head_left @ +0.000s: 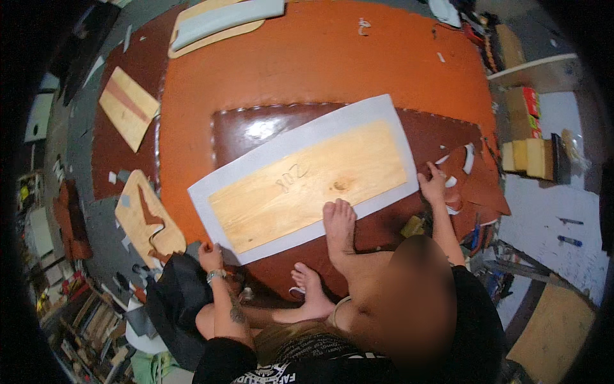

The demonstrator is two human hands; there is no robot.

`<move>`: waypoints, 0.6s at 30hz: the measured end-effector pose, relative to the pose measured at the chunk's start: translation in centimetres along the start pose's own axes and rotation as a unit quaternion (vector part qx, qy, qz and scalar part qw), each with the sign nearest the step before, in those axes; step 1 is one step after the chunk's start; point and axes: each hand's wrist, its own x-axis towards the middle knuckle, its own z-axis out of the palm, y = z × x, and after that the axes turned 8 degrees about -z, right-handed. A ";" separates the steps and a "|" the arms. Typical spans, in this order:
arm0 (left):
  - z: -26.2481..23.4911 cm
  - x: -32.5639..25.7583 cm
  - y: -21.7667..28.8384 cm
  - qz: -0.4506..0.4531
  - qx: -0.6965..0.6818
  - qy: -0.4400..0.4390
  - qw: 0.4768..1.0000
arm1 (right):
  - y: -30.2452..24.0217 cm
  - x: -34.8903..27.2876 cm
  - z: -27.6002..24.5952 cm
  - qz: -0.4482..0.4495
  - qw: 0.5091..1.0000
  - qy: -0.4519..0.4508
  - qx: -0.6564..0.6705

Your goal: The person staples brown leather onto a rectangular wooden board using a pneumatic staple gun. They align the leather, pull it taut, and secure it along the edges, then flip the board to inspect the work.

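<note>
While a bare foot (339, 221) pins the near edge of a pale wood board (307, 185), the person's right hand (433, 185) rests past the board's right end, fingers curled down onto dark brown leather (441, 137); whether they pinch the leather or only press it cannot be told. The left hand (210, 256), a watch at its wrist, sits at the opposite, lower-left corner, fingers bent at the edge of the grey sheet (384, 115) under the board; its grip is likewise unclear.

The board lies between the two hands, its long axis running from lower left, by the left hand, up to the right, toward the right hand. Each hand is near its own end, and the right looks the closer to the wood itself. The grey sheet shows as a border all round the board, and both lie on the brown leather, which is spread over a wide orange hide (320, 57) on the floor.

Further out, smaller wood pieces (128, 105) and offcuts lie to the left, and yellow foam blocks (527, 157) stand to the right.
</note>
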 end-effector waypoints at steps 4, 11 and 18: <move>0.3 -0.7 -1.1 0.071 0.004 0.019 0.997 | -0.3 -1.0 0.9 0.045 0.983 -0.079 0.160; -0.3 -0.9 -2.2 0.171 -0.037 -0.052 0.983 | -1.2 0.5 -0.1 0.049 0.963 -0.219 0.148; 0.0 -2.6 -0.6 0.197 -0.003 0.238 0.951 | -4.3 -2.7 -2.1 0.012 0.996 -0.064 -0.057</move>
